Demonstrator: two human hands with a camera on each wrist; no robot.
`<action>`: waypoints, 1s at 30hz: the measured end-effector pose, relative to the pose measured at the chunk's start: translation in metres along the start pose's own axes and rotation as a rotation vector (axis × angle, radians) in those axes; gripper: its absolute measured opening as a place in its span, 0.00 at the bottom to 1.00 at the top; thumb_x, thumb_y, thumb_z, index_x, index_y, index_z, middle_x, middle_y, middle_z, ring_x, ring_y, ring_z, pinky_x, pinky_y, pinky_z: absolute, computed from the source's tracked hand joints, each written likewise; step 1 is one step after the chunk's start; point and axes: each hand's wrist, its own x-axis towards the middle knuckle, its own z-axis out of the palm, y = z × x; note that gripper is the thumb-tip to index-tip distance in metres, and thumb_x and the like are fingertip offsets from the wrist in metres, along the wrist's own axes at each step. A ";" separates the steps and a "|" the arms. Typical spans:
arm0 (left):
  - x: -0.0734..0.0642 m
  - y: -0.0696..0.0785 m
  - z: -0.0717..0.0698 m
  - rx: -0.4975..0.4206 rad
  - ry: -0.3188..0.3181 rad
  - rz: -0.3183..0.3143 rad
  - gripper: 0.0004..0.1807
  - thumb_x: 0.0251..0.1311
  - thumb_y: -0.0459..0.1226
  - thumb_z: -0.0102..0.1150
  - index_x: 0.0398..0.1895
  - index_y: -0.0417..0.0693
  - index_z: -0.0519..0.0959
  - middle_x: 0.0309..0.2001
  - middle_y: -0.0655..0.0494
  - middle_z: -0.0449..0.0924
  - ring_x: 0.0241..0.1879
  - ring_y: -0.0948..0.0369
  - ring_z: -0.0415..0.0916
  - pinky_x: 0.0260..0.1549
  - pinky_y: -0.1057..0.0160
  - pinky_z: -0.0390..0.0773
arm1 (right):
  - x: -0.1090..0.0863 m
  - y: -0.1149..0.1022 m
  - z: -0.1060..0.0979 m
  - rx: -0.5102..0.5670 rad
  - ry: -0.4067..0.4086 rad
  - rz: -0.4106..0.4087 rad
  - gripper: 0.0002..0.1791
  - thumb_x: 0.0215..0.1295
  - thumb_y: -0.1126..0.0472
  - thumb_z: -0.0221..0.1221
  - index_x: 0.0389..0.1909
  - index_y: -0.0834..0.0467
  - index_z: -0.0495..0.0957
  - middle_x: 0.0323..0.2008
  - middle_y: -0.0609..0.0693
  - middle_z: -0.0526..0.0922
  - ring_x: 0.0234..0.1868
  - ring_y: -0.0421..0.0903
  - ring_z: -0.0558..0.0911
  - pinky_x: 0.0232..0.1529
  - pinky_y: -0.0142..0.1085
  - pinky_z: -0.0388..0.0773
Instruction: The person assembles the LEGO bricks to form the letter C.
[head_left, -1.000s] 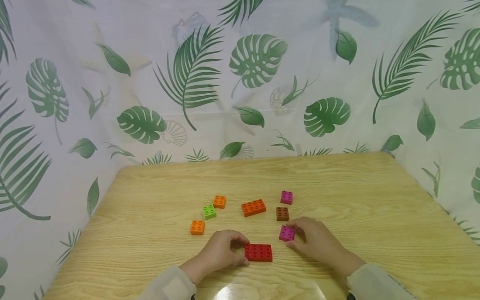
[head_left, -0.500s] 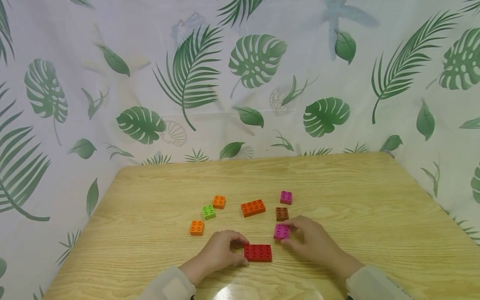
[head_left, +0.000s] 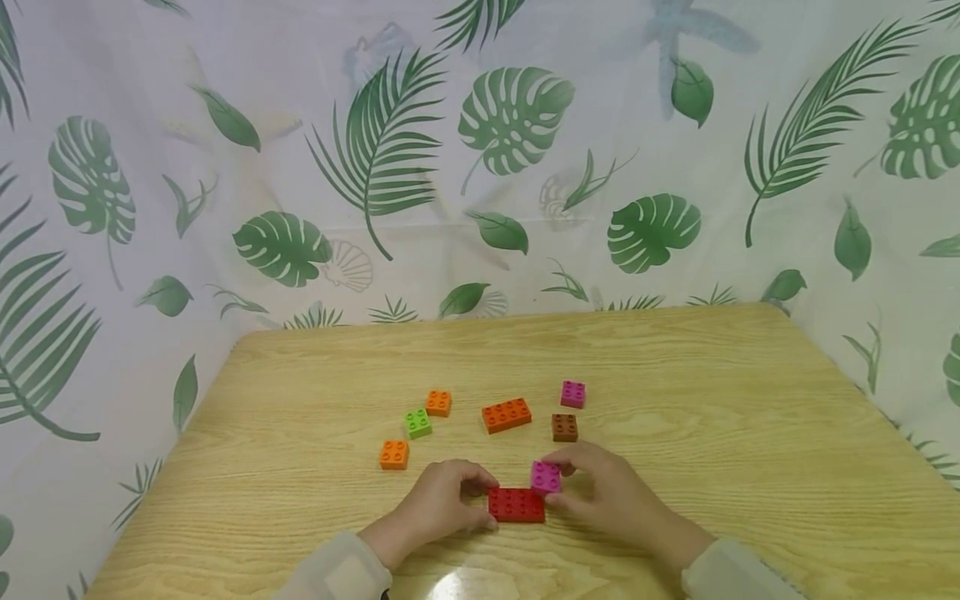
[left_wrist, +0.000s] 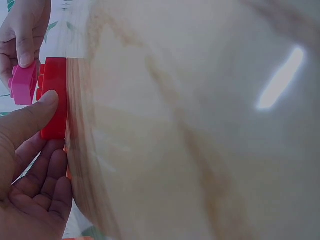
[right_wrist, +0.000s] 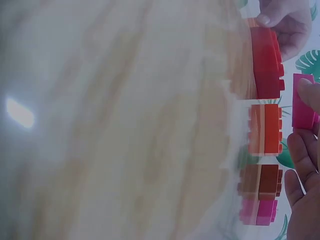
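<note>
A red toy building brick (head_left: 516, 506), two studs by four, lies flat on the table. My left hand (head_left: 446, 500) grips its left end between thumb and fingers; in the left wrist view the thumb presses against its side (left_wrist: 54, 117). My right hand (head_left: 611, 496) pinches a small pink brick (head_left: 545, 477) by its right side. That pink brick is held just above the red brick's right back corner. Both wrist views show a small gap between the pink brick (right_wrist: 301, 107) and the red brick's studs.
Behind the hands lie an orange-red long brick (head_left: 506, 416), a brown brick (head_left: 565, 427) and another pink brick (head_left: 573, 394). Two orange bricks (head_left: 394, 455) and a green brick (head_left: 418, 423) sit to the left. A leaf-print cloth (head_left: 480, 250) hangs beyond the wooden table (head_left: 675, 358).
My right hand has lifted the pink brick from the table and carried it left, over toward the red brick. The left hand and the red brick have stayed in place.
</note>
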 end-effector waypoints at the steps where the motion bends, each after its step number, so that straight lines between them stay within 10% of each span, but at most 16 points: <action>1: 0.000 0.000 0.000 0.000 0.001 0.001 0.20 0.42 0.39 0.77 0.41 0.46 0.84 0.41 0.61 0.82 0.41 0.64 0.77 0.44 0.65 0.76 | 0.000 0.000 0.000 0.002 -0.001 -0.012 0.21 0.58 0.51 0.66 0.51 0.51 0.78 0.40 0.35 0.77 0.41 0.38 0.77 0.43 0.40 0.77; 30: 0.000 0.000 0.001 0.009 0.013 -0.001 0.19 0.42 0.38 0.76 0.40 0.47 0.84 0.40 0.61 0.82 0.40 0.64 0.77 0.44 0.65 0.76 | -0.004 -0.007 0.002 -0.005 -0.097 0.032 0.19 0.57 0.50 0.67 0.49 0.49 0.79 0.40 0.33 0.75 0.42 0.35 0.76 0.45 0.38 0.77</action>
